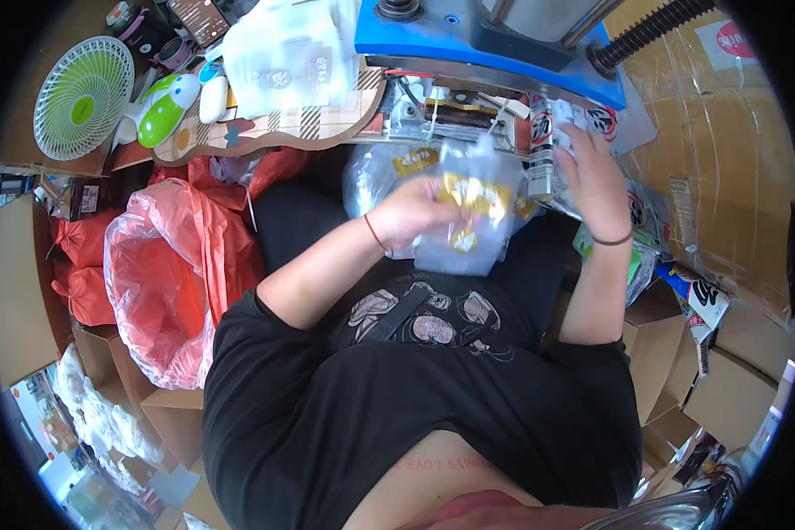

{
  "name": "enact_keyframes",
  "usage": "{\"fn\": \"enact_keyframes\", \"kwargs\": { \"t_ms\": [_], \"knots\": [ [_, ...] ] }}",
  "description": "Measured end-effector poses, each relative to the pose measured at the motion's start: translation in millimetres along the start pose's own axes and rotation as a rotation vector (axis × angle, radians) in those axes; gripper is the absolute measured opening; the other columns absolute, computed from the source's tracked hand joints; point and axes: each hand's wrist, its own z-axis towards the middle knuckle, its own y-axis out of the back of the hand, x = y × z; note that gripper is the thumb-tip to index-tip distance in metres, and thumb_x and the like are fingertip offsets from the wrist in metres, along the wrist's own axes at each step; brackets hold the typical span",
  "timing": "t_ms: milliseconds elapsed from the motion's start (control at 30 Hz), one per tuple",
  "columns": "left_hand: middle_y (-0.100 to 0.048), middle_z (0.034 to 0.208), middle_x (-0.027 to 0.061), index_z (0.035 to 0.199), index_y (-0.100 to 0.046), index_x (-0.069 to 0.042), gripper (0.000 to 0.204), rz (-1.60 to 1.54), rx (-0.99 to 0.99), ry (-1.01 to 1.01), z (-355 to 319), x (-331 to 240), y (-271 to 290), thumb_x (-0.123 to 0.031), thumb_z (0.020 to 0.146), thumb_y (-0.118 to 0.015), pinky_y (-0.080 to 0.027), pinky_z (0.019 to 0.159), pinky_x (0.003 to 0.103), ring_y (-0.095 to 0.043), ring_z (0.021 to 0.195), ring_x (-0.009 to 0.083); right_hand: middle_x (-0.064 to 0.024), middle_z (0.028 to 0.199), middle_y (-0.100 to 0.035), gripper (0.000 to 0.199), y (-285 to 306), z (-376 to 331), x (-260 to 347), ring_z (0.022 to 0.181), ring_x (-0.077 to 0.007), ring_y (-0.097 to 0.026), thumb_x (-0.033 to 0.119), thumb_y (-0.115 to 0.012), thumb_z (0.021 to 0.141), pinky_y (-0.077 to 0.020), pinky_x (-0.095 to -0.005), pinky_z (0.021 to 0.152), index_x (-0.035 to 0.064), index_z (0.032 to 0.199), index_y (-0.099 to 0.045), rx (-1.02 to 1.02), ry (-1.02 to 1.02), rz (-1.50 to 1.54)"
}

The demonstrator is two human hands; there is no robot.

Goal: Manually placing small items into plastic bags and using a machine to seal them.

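My left hand [412, 212] grips a clear plastic pouch [468, 243] with yellow contents, held over my lap just in front of a blue machine [468, 40]. My right hand [596, 172] reaches up to the right side of the pouch, its fingers on clear packaging near a small printed packet [541, 146] at the machine's front edge. A thin red band circles my left wrist and a dark band my right.
A large red plastic bag [163, 283] stands open at my left. A patterned tray [274, 128] with white bags lies at the back, beside a green-and-white fan [82, 97]. Cardboard boxes [724, 389] and printed packets crowd the right side.
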Motion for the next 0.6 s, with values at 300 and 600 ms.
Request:
{"fn": "enact_keyframes", "kwargs": {
  "t_ms": [300,600],
  "knots": [
    [-0.068,0.111,0.0105,0.129,-0.054,0.003,0.042,-0.065,-0.169,-0.149,32,-25,35,-0.008,0.091,-0.067,-0.053,0.085,0.027,-0.067,0.096,0.0166,-0.0192,0.105,-0.059,0.034,-21,-19,-54,0.097,-0.0409,-0.06,0.009,-0.065,0.088,-0.0498,-0.0424,0.082,0.0093,0.121,-0.056,0.159,-0.075,-0.171],
    [-0.064,0.117,0.0176,0.125,-0.058,-0.001,0.042,1.775,-0.871,-0.711,-42,-36,131,-0.022,0.09,-0.07,-0.047,0.097,0.04,-0.061,0.113,0.0258,-0.015,0.11,-0.062,0.025,-18,-35,-49,0.094,-0.0306,-0.063,0.004,-0.062,0.09,-0.05,-0.0369,0.083,0.0003,0.114,-0.055,-0.356,-0.052,0.037]
  ]
}}
